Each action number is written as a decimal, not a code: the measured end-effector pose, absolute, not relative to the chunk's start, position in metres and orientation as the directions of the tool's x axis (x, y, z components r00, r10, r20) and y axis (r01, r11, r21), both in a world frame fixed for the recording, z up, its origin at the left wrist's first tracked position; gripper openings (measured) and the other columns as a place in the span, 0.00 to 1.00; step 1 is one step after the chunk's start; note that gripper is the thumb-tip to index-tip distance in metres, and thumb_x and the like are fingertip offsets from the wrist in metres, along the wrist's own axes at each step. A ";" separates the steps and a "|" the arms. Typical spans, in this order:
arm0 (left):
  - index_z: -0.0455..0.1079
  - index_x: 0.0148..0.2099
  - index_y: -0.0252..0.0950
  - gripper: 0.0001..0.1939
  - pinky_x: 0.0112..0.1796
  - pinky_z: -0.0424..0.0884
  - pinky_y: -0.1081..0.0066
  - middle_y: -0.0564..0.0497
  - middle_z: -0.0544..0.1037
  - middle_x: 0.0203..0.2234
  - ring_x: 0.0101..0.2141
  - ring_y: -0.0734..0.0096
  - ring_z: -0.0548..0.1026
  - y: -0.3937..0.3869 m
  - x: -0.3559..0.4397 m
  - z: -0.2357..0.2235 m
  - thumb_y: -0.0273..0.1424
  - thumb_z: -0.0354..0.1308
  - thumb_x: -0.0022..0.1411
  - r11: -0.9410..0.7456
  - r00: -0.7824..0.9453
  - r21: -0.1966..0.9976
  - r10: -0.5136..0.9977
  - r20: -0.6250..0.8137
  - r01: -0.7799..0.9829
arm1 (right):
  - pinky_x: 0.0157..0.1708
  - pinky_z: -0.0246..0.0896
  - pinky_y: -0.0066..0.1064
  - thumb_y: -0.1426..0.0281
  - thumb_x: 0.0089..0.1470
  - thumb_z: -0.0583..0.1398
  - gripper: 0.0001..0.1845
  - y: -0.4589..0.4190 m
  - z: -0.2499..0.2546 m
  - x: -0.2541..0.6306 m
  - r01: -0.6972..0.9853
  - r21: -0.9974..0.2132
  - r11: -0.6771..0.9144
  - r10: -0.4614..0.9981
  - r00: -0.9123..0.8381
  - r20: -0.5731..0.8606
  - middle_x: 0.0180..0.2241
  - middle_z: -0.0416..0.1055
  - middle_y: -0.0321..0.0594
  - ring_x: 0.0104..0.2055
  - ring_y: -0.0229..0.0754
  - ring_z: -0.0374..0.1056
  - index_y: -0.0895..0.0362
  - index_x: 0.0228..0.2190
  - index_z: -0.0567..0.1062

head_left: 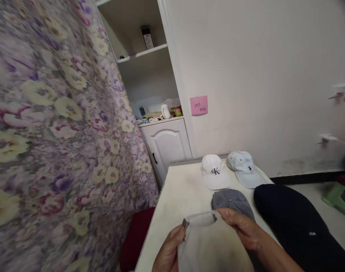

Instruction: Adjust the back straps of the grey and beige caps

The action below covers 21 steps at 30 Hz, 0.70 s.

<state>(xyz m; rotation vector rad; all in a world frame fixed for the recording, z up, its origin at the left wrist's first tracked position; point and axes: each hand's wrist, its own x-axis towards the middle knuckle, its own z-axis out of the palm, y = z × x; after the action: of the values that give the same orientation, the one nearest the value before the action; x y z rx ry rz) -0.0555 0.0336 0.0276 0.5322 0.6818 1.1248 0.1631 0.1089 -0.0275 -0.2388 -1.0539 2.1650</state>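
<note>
A pale beige baseball cap is held between my two hands, its back strap opening facing away from me. My left hand grips its left edge beside a small metal strap buckle. On the right side, the fingers of my right hand close on the rim near the strap opening. Just beyond my right hand lies a grey cap, partly covered by that hand. Farther back sit a white cap with dark letters and a light blue cap with a small dark emblem.
The caps rest on a cream table. Dark navy fabric with a small white mark fills the right side. A floral curtain hangs at left, near a dark red seat. Behind stands a white cabinet; a green stool is far right.
</note>
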 end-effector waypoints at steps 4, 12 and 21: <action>0.83 0.36 0.37 0.07 0.48 0.74 0.63 0.50 0.85 0.26 0.34 0.59 0.84 0.044 -0.061 0.021 0.29 0.72 0.52 0.338 0.229 0.687 0.941 -0.249 -0.643 | 0.36 0.65 0.27 0.62 0.38 0.72 0.20 0.110 -0.037 0.165 -0.517 -0.697 -0.497 0.648 -0.755 0.098 0.28 0.78 0.39 0.32 0.38 0.74 0.62 0.33 0.81; 0.84 0.33 0.36 0.07 0.51 0.73 0.62 0.50 0.85 0.24 0.36 0.56 0.84 0.062 -0.077 0.000 0.30 0.75 0.48 0.356 0.247 0.628 0.934 -0.257 -0.692 | 0.40 0.67 0.30 0.64 0.41 0.71 0.14 0.111 -0.050 0.164 -0.583 -0.652 -0.485 0.696 -0.709 0.116 0.28 0.81 0.39 0.34 0.42 0.77 0.58 0.32 0.82; 0.84 0.32 0.43 0.10 0.53 0.72 0.66 0.55 0.86 0.25 0.31 0.63 0.84 0.062 -0.085 -0.034 0.27 0.76 0.45 0.259 0.206 0.596 0.966 -0.157 -0.760 | 0.43 0.69 0.40 0.57 0.45 0.70 0.16 0.116 -0.077 0.162 -0.639 -0.632 -0.439 0.801 -0.597 0.048 0.29 0.82 0.37 0.36 0.47 0.77 0.53 0.34 0.82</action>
<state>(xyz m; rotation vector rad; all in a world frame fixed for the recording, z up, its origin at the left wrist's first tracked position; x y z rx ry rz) -0.0849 0.0617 -0.0342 0.4366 0.5628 1.2564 0.1625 0.1159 -0.0771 -0.3256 -0.7740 2.0920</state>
